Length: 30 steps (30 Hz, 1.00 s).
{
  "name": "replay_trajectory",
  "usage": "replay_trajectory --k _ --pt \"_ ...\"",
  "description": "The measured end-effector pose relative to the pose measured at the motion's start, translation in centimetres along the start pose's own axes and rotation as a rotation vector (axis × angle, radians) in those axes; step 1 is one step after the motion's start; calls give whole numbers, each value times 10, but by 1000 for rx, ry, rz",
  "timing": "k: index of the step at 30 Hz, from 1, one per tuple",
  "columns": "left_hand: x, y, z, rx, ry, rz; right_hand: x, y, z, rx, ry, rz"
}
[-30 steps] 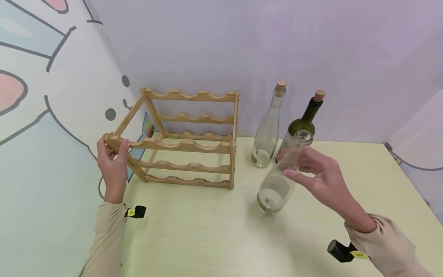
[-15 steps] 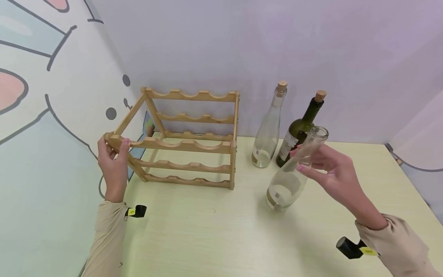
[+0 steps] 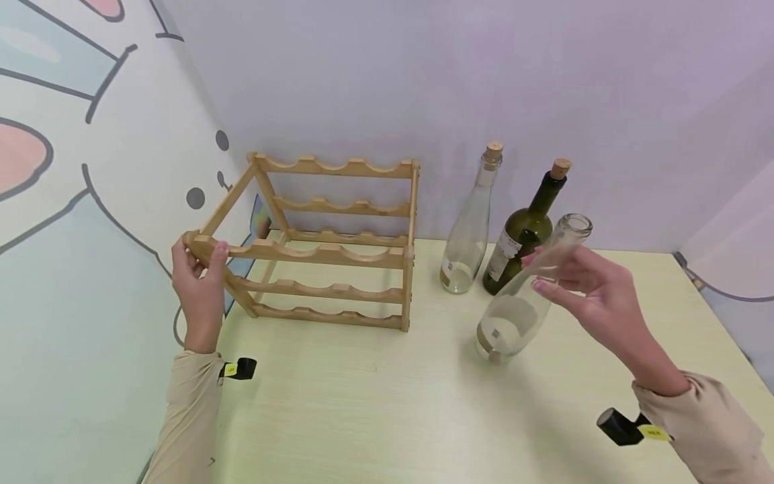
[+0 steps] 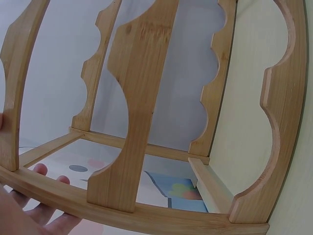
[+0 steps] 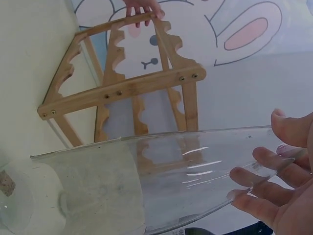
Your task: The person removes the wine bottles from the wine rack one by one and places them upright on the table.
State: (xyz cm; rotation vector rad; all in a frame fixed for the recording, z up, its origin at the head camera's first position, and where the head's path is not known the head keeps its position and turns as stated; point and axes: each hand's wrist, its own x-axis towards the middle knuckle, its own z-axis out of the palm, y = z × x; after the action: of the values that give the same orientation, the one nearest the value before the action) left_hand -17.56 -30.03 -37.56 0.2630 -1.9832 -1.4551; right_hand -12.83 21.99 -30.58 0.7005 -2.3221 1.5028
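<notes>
My left hand [image 3: 201,296] grips the near left top corner of a wooden wine rack [image 3: 326,254], thumb on the front scalloped rail. In the left wrist view its fingers [image 4: 62,224] curl under a side bar of the rack. My right hand [image 3: 605,306] holds a clear glass bottle [image 3: 514,316] around its narrow upper part. This bottle leans, its uncorked mouth toward the upper right and its base low over the table. In the right wrist view the bottle [image 5: 98,191] lies across the foreground, with the rack seen behind it.
Behind the held bottle stand a corked clear bottle [image 3: 468,235] and a corked dark green bottle [image 3: 525,232] with a white label. A pale wall [image 3: 544,87] rises at the back. At left is a wall with a cartoon picture [image 3: 78,289]. The table [image 3: 363,410] is light wood.
My right hand has moved to the right with the clear bottle, slowing in the last half second. More of the green bottle now shows. The left hand and the rack stay put.
</notes>
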Motion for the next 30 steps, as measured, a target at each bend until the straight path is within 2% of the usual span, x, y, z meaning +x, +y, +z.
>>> replay_trajectory --k 6,13,18,30 --pt "0 1 0 6 2 -6 0 1 -5 -50 1 27" --pt "-1 2 1 8 2 2 1 6 -11 -82 6 -24" --pt "-1 2 0 4 5 6 2 9 -16 -78 12 -26" --pt "-2 4 0 5 10 8 4 19 -31 -109 38 48"
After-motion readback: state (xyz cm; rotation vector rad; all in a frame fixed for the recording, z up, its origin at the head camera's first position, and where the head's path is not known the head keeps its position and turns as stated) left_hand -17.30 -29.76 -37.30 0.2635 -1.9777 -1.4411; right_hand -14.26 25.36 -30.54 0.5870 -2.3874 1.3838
